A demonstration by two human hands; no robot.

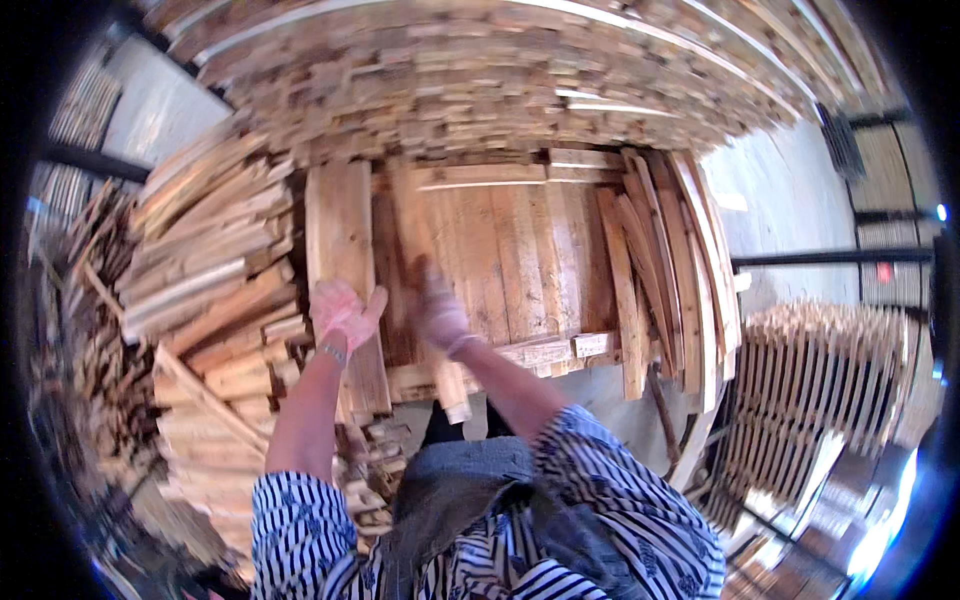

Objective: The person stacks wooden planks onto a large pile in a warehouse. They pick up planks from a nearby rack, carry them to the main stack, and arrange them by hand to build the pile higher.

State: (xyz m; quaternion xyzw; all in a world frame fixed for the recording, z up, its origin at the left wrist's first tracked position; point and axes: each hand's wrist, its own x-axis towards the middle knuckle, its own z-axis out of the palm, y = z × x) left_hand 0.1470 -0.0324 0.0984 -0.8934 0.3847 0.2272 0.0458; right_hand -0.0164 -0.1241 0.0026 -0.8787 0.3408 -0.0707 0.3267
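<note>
A striped shirt [620,530] and dark apron [450,500] are seen nearest the camera, with both forearms raised toward a stack of rough wooden boards. The left hand [343,312] is held open, fingers spread, with its palm against the lower part of a wide upright board [343,260]; a bracelet [333,352] is noted at the wrist. The right hand [437,308] is closed round a narrower plank [428,300], which stands tilted just beside the wide board, its lower end hanging below the pallet edge [550,352]. Both boards lean against a flat panel of planks [510,260]. Loose offcuts are heaped at the left [210,290], and slats are stacked at the right [830,380].

Risk assessment: the wide board is only propped, not gripped, and could be tipped outward if the palm is withdrawn. The heap above overhangs; a disturbed plank might bring others down. Splinters are likely, since the timber looks rough.
</note>
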